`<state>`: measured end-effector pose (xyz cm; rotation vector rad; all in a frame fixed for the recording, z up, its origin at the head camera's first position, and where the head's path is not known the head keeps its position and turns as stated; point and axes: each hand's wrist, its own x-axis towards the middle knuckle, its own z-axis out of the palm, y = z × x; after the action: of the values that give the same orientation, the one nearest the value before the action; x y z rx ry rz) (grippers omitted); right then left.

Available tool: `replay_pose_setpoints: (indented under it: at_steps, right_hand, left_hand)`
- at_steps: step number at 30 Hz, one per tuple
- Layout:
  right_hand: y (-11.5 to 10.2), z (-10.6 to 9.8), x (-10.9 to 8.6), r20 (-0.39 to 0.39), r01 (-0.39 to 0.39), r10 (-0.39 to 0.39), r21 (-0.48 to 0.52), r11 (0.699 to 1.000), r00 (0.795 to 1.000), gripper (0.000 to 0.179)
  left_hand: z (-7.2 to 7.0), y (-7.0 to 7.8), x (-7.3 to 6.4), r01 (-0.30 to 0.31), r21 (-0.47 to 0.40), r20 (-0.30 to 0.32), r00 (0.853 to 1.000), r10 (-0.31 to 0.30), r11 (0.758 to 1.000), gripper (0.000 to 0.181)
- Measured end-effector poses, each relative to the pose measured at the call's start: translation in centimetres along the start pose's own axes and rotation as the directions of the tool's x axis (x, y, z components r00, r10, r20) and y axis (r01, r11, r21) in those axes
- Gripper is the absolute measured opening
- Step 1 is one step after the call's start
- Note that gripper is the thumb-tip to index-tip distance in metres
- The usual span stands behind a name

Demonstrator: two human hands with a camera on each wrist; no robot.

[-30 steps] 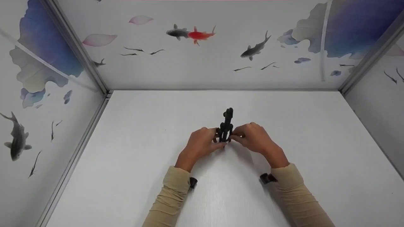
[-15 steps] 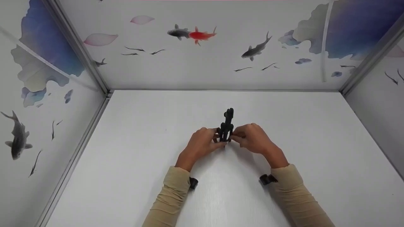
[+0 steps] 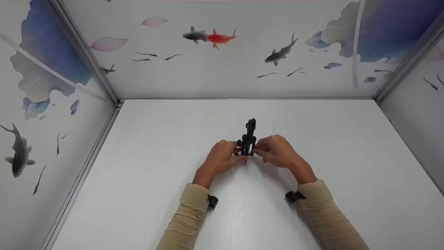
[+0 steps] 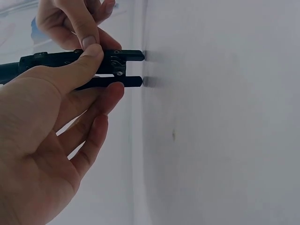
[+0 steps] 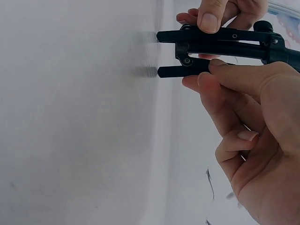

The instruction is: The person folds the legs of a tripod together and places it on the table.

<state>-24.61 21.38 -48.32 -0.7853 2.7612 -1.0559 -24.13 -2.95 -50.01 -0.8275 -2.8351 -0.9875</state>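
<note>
A small black mini tripod (image 3: pixel 249 131) stands upright at the middle of the table, its legs close together. My left hand (image 3: pixel 222 156) pinches one leg between thumb and fingers from the left. From the other side my right hand (image 3: pixel 278 151) pinches another leg with thumb and forefinger. In the left wrist view, the tips of the tripod legs (image 4: pixel 133 82) reach right to the white tabletop. A hinged brace and a knob (image 5: pixel 263 26) show on the tripod in the right wrist view. The other fingers of my left hand (image 4: pixel 42 126) spread loosely below the legs.
The white table (image 3: pixel 145 166) has upright panels at the back and both sides, joined by grey metal rails (image 3: pixel 86 52). Painted fish and leaves decorate the back panel (image 3: pixel 236 76). Small black devices (image 3: pixel 295 197) sit at both wrists.
Both hands keep their hold on the tripod legs, and the tripod stays in the same spot. Only a slight shift of the whole head view shows.
</note>
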Motion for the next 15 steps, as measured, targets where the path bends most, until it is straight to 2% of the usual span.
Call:
replay_pose_setpoints:
  at_steps: [4, 15]
  right_hand:
    - [0.1, -0.01, 0.06, 0.002, 0.006, -0.006, -0.007, 1.0, 1.0, 0.012]
    - [0.51, 0.25, 0.19, 0.027, -0.027, 0.026, 0.056, 0.998, 0.999, 0.012]
  left_hand:
    - [-0.08, 0.19, 0.01, -0.002, 0.009, -0.001, 1.0, 0.002, 1.0, 0.023]
    - [0.01, 0.19, -0.03, -0.008, 0.015, 0.0, 1.0, 0.008, 1.0, 0.025]
